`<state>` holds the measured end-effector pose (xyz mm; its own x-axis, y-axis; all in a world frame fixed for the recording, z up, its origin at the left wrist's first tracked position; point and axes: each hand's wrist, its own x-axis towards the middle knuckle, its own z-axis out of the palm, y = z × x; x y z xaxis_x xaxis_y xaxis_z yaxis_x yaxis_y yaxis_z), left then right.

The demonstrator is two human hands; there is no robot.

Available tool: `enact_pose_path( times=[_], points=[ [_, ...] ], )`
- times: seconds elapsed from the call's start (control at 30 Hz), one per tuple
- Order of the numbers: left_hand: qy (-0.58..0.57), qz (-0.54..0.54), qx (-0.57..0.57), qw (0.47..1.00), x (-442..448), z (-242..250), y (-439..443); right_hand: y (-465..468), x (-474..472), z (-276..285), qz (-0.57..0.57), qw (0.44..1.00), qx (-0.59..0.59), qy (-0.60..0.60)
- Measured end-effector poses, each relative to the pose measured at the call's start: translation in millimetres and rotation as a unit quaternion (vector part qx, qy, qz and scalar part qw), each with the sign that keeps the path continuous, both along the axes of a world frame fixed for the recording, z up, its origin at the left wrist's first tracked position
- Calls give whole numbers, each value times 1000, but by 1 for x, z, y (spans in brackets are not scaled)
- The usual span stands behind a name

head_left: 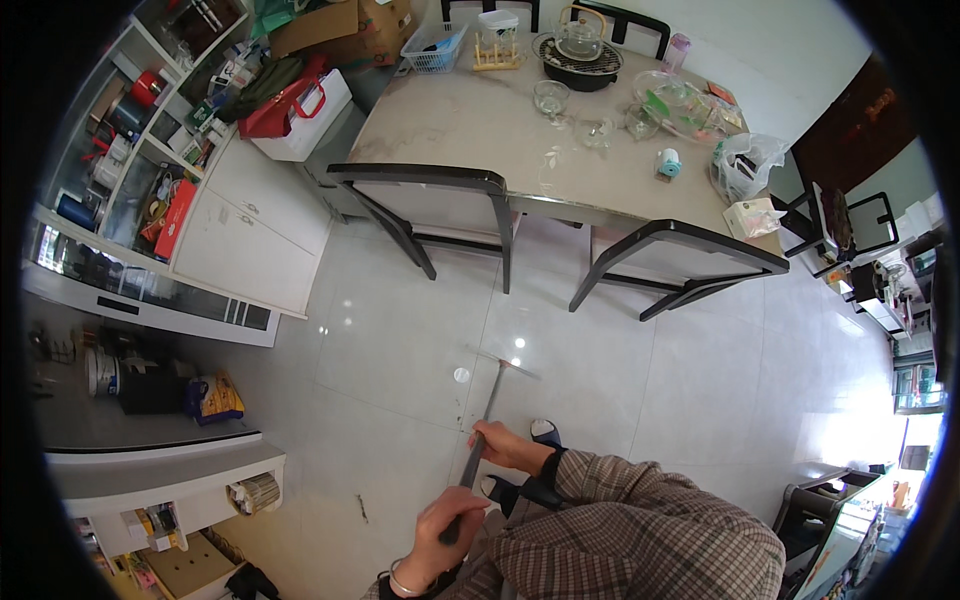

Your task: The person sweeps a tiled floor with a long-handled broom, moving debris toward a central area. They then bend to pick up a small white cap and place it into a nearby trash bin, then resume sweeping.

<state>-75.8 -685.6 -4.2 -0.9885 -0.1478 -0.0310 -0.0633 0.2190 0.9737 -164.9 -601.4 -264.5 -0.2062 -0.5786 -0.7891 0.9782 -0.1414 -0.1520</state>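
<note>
Both my hands grip the grey pole of a long-handled floor tool (pixel 491 401), a flat mop or a squeegee. Its thin crosswise head (pixel 504 364) rests on the pale tiled floor (pixel 397 352) and is too blurred to name exactly. My left hand (pixel 450 517), with a bangle at the wrist, closes around the upper end of the pole. Farther down the pole is my right hand (pixel 499 444), its fingers wrapped around it. My feet in dark slippers (pixel 545 433) stand just right of the pole. A dark strip of debris (pixel 361 508) lies on the floor to the left.
Two black-framed chairs (pixel 427 176) (pixel 682 232) stand at the near side of a dining table (pixel 450 127), which bears glassware and a grill with a kettle (pixel 581 45). White cabinets (pixel 244 217) line the left. A low shelf (pixel 172 469) juts out at lower left.
</note>
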Motion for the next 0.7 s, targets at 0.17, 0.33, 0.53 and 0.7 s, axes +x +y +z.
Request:
enact_pose_path(
  times=[0.17,0.33,0.53,0.7],
  points=[
    [27,-61,-9,998,-35,-13,-9,9,-23,-10,-196,980,3,17],
    [36,-33,-19,999,-76,-58,-7,11,-100,-41,-231,971,64,24],
    [26,3,0,1000,-91,-96,-2,3,-133,-67,-205,972,109,33],
    [-29,90,51,994,-65,-92,-12,-13,-120,-62,-91,983,155,33]
  ],
)
